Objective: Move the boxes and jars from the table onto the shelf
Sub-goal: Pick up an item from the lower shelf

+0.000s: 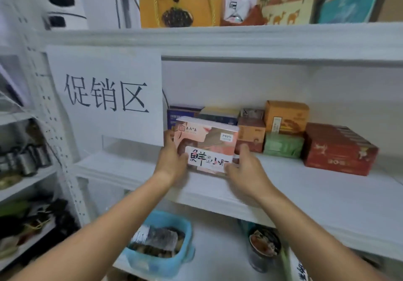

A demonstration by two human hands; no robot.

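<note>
Gripping the pink rectangular cardboard box (pixel 207 142) by its short ends, left hand (pixel 172 161) and right hand (pixel 245 168) hold it upright, long axis crosswise, on or just above the white shelf (pixel 305 186), midway between them.

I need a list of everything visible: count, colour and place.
shelf: one, white, across the view
pink box: one, pink and white, middle shelf front
red box: one, red, middle shelf, right
green box: one, green, left of red box
orange boxes: two, orange, middle shelf, centre
paper sign: one, white, left above middle shelf
blue tub: one, light blue, lower shelf
left hand: one, grips pink box's left edge
right hand: one, holds pink box's lower right corner
</note>
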